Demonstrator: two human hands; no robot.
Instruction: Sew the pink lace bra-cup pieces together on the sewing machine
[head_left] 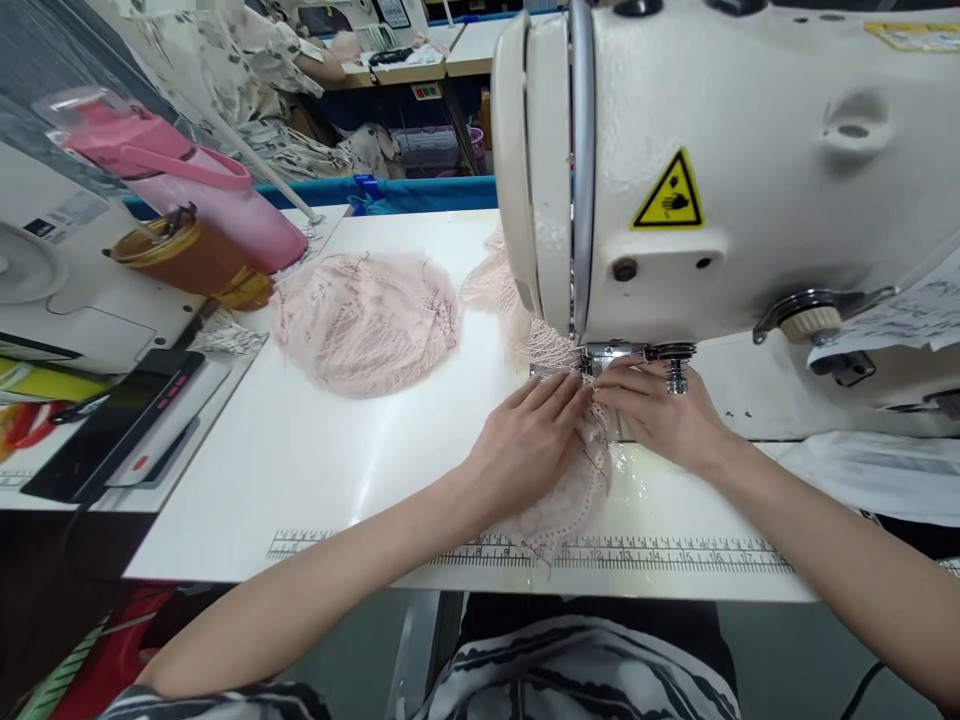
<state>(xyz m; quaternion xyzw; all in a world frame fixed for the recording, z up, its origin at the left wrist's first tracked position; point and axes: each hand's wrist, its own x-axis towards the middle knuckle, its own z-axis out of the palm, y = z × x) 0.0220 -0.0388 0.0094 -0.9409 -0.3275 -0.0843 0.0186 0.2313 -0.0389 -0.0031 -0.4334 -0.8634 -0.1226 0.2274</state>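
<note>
A pale pink lace piece point(566, 500) runs under the needle area of a white sewing machine point(712, 130). My left hand point(529, 435) lies flat on the lace, fingers stretched toward the presser foot. Just right of the needle, my right hand point(664, 410) has its fingertips drawn together at the lace edge; the machine's fittings partly hide them. Whatever sits between those fingertips is too small to make out. Behind the foot, more pink lace point(491, 280) spreads over the table. Left of it rests a rounded heap of pink lace point(367, 325).
The white table point(300, 470) has a printed ruler point(652, 553) along its front edge. At left stand a pink bottle point(202, 190), an amber cup point(191, 262) and a black device point(112, 425). White cloth point(877, 475) lies at right. Another person's patterned clothing point(225, 80) shows behind.
</note>
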